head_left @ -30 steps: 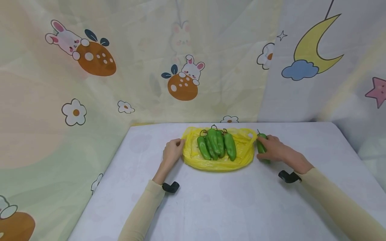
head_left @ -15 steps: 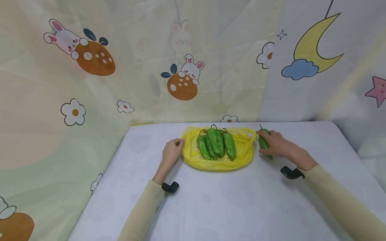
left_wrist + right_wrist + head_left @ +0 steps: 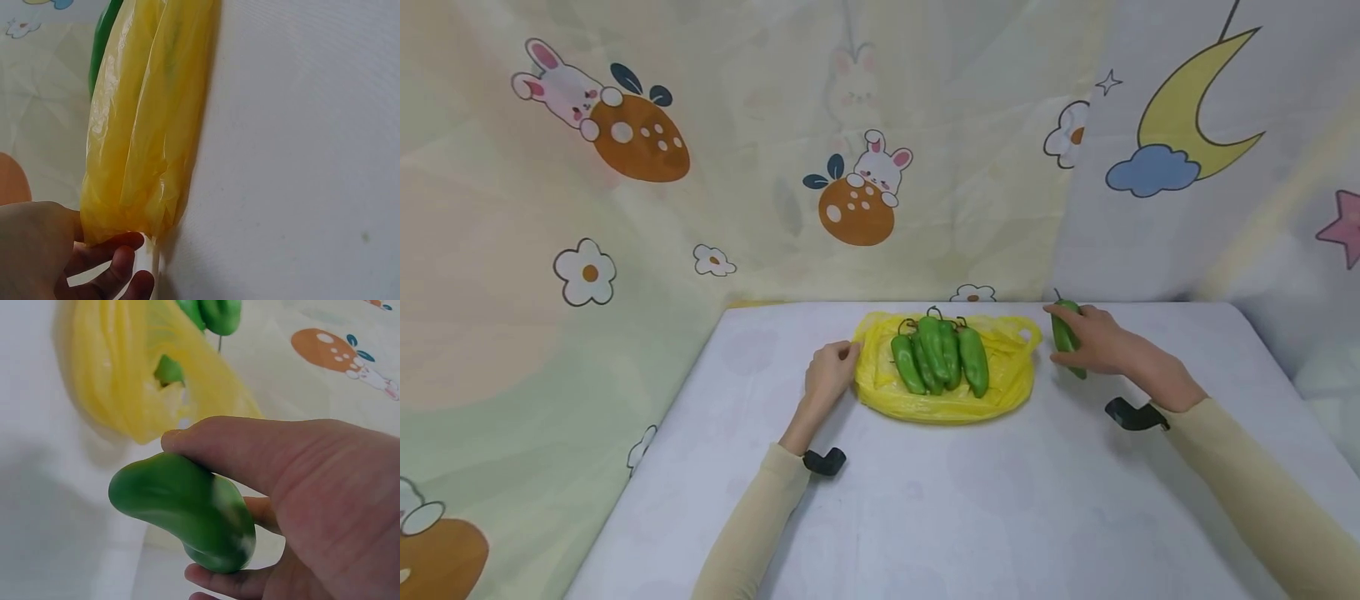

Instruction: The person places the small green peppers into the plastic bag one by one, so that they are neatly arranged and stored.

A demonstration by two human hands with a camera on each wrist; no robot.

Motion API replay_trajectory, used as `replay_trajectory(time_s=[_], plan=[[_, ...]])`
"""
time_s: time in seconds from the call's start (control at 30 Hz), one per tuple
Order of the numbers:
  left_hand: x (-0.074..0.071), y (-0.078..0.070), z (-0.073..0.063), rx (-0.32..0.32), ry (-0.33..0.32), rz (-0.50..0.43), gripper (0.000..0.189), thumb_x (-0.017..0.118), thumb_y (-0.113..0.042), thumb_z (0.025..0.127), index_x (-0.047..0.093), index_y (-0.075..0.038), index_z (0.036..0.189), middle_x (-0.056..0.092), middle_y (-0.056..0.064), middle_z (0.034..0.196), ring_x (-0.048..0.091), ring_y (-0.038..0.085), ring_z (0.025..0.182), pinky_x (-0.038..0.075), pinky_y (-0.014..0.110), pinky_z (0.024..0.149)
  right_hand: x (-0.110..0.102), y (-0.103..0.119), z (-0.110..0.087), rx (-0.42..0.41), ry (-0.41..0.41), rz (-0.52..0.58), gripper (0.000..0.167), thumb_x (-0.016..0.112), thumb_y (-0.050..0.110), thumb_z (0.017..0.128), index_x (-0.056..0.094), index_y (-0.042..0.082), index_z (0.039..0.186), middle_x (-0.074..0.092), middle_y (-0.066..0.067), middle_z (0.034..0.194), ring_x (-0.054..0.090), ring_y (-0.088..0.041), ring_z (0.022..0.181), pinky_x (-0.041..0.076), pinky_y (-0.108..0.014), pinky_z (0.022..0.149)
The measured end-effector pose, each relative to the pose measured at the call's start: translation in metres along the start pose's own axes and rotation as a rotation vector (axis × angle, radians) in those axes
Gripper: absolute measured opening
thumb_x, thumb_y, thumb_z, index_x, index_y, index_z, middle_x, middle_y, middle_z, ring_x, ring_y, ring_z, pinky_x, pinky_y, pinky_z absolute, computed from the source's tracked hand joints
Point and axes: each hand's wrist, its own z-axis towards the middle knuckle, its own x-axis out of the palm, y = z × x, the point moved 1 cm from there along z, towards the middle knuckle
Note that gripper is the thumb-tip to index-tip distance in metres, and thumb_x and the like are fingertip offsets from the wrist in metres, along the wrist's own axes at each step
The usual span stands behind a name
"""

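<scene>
A yellow plastic bag [image 3: 940,408] lies flattened on the table, with several green peppers [image 3: 932,348] grouped on top of it. At the bag's left edge, my left hand [image 3: 831,371] pinches the plastic between thumb and fingers; the left wrist view shows the yellow bag [image 3: 150,125] held by its end. To the right of the bag, my right hand [image 3: 1097,337] grips a single green pepper [image 3: 181,506] between thumb and fingertips. That pepper is held apart from the bag, tilted, with its stem end pointing away.
The white table [image 3: 925,517] extends toward me and to both sides. A cloth backdrop [image 3: 737,150] printed with bunnies, flowers and a moon hangs directly behind its far edge. Black wrist cameras [image 3: 824,462] sit on both wrists.
My right hand has moved right and slightly away from me, raising the pepper and taking it farther from the bag. The left hand stays at the bag's edge.
</scene>
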Motion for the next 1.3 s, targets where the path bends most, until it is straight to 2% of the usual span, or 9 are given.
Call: replay_trajectory(time_s=[0.33, 0.6, 0.8, 0.93, 1.07, 1.3], plan=[[-0.001, -0.001, 0.001, -0.003, 0.005, -0.003, 0.040, 0.051, -0.040, 0.102, 0.060, -0.015, 0.072, 0.054, 0.000, 0.064, 0.046, 0.014, 0.055, 0.034, 0.027, 0.049, -0.019, 0.021, -0.002, -0.026, -0.017, 0.021, 0.081, 0.071, 0.031, 0.092, 0.025, 0.009, 0.155, 0.037, -0.041, 0.133, 0.047, -0.045, 0.105, 0.049, -0.049, 0.075], [-0.001, -0.001, 0.001, -0.007, 0.011, -0.002, 0.039, 0.050, -0.040, 0.102, 0.061, -0.016, 0.073, 0.056, 0.000, 0.066, 0.047, 0.014, 0.056, 0.035, 0.028, 0.050, -0.024, 0.042, 0.004, -0.053, -0.023, 0.031, 0.080, 0.071, 0.027, 0.091, 0.026, 0.009, 0.155, 0.035, -0.042, 0.137, 0.045, -0.049, 0.111, 0.050, -0.057, 0.084], [-0.001, -0.002, 0.000, 0.003, -0.001, -0.003, 0.043, 0.050, -0.039, 0.102, 0.049, -0.017, 0.065, 0.046, -0.003, 0.059, 0.041, 0.013, 0.052, 0.030, 0.027, 0.048, -0.026, 0.058, 0.009, -0.088, -0.021, 0.026, 0.081, 0.070, 0.027, 0.092, 0.025, 0.011, 0.156, 0.033, -0.042, 0.141, 0.045, -0.051, 0.116, 0.049, -0.061, 0.089], [-0.001, -0.003, 0.000, 0.008, -0.010, -0.008, 0.045, 0.050, -0.037, 0.103, 0.042, -0.017, 0.063, 0.040, -0.003, 0.056, 0.037, 0.013, 0.051, 0.028, 0.027, 0.047, -0.023, 0.067, 0.013, -0.102, -0.013, 0.028, 0.081, 0.070, 0.027, 0.092, 0.024, 0.011, 0.157, 0.029, -0.043, 0.144, 0.042, -0.054, 0.123, 0.047, -0.065, 0.094], [-0.001, -0.003, 0.000, 0.006, -0.014, -0.005, 0.044, 0.050, -0.037, 0.102, 0.044, -0.017, 0.063, 0.042, -0.003, 0.057, 0.039, 0.014, 0.052, 0.029, 0.027, 0.047, -0.016, 0.075, 0.018, -0.130, -0.012, 0.029, 0.081, 0.070, 0.027, 0.093, 0.023, 0.013, 0.157, 0.025, -0.044, 0.148, 0.038, -0.057, 0.130, 0.042, -0.069, 0.099], [-0.002, -0.002, -0.001, 0.003, -0.012, -0.008, 0.044, 0.050, -0.038, 0.102, 0.045, -0.017, 0.063, 0.044, -0.002, 0.058, 0.039, 0.014, 0.053, 0.030, 0.028, 0.048, 0.002, 0.087, 0.025, -0.198, -0.035, 0.040, 0.079, 0.069, 0.025, 0.094, 0.024, 0.016, 0.158, 0.025, -0.040, 0.151, 0.037, -0.054, 0.134, 0.039, -0.069, 0.102]])
